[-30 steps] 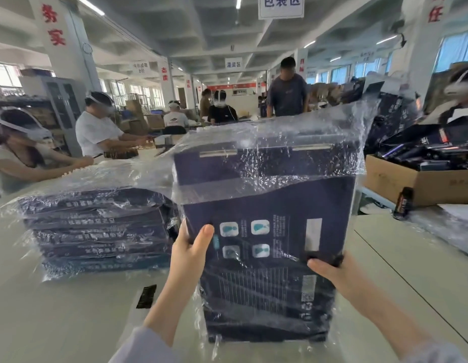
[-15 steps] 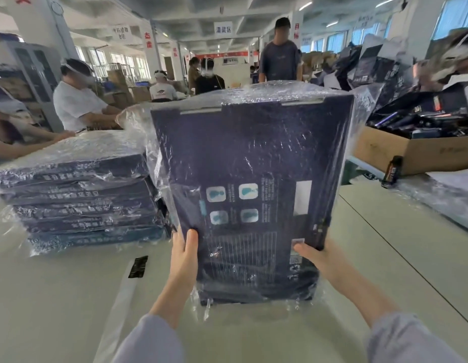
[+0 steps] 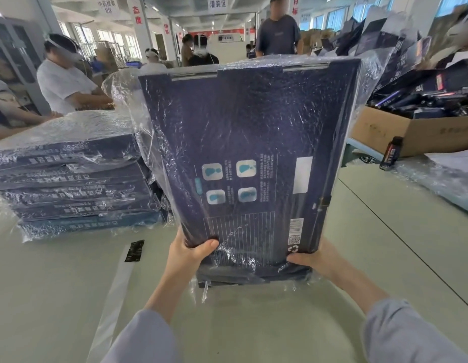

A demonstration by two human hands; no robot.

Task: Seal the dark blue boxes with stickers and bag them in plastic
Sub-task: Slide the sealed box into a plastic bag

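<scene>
A large dark blue box (image 3: 248, 142) stands upright on its near end in the middle of the view, wrapped in a clear plastic bag (image 3: 123, 95) whose loose end bunches at the top left. My left hand (image 3: 187, 254) grips the box's lower left corner, thumb across the printed face. My right hand (image 3: 315, 256) grips the lower right corner, thumb on the front. Beneath the upright box lies another bagged dark box (image 3: 254, 275) flat on the table. To the left sits a stack of several bagged dark blue boxes (image 3: 75, 184).
A pale green table (image 3: 254, 323) carries a strip of white backing with a black sticker (image 3: 134, 250). A cardboard carton (image 3: 411, 132) of dark items and a small dark bottle (image 3: 390, 153) stand at the right. Several people work behind the stack.
The bagged box has risen closer to me and more upright, the bag now pulled fully over it. Both hands slid down to its bottom corners and now clasp them with the thumbs.
</scene>
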